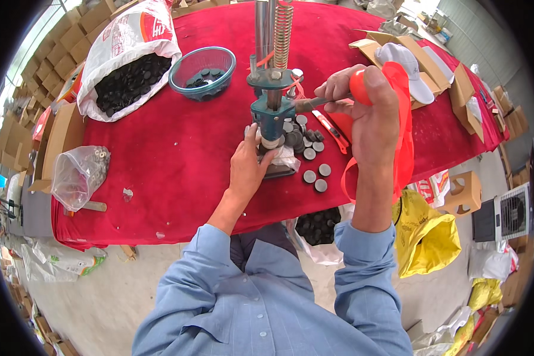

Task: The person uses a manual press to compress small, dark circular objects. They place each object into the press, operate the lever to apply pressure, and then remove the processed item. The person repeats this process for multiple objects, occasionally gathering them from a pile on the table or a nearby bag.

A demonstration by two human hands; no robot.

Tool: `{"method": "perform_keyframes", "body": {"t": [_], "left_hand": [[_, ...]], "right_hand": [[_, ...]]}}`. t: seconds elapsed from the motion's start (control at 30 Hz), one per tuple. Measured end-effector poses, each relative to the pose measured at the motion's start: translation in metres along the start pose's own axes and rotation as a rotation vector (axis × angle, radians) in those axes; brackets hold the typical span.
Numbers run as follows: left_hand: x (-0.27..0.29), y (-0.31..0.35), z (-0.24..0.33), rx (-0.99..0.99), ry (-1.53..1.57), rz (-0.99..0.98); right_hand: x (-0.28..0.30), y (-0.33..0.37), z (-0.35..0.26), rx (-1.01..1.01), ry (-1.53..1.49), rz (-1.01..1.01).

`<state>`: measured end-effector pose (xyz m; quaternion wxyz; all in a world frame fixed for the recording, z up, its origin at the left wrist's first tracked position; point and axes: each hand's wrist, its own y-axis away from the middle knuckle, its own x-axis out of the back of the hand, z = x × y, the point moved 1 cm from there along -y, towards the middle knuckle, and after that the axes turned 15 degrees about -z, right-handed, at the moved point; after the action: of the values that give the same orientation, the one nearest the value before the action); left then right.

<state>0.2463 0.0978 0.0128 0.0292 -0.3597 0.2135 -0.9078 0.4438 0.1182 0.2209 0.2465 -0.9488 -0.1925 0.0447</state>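
A green hand press (271, 118) with a bare coil spring stands on the red-covered table. My right hand (375, 118) is closed around the end of its lever (310, 105), by the red ball knob (358, 88). Low at the press, my left hand (247, 163) has its fingertips curled against the pale lower end of the ram; what they pinch is hidden. Just right of the ram lies a heap of small grey and black round caps (309, 154), partly on a crumpled white wrapper (287, 159). A red utility knife (332, 133) lies beyond them.
A white sack (154, 41) spills black caps at the far left, beside a clear teal-rimmed bowl (232, 64). A plastic bag of small rings (80, 178) sits at the left edge. Bright red fabric (403, 148) hangs beside my right forearm. Open cartons (466, 104) and a cap stand right.
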Motion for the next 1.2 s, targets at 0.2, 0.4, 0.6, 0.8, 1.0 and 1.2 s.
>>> {"method": "perform_keyframes", "body": {"t": [0.2,0.4,0.6,0.8,1.0,1.2], "left_hand": [[-0.005,-0.001,-0.003,0.025,0.069,0.007],[-0.001,0.005,0.000,0.082,0.151,0.012],[0.002,0.007,-0.001,0.054,0.164,0.000],[0.001,0.002,-0.001,0.054,0.206,-0.011],[0.017,0.037,-0.010,0.203,0.718,0.021],[0.076,0.069,0.041,0.142,0.967,-0.002]], "right_hand": [[-0.002,0.005,0.008,0.043,-0.058,0.014],[-0.003,0.055,0.035,0.312,-0.019,-0.102],[-0.019,0.143,0.085,0.232,0.030,0.063],[-0.004,0.120,0.069,0.273,0.092,-0.070],[0.001,0.053,0.035,0.277,0.058,-0.098],[-0.003,-0.047,0.017,-0.024,0.276,0.001]]}}
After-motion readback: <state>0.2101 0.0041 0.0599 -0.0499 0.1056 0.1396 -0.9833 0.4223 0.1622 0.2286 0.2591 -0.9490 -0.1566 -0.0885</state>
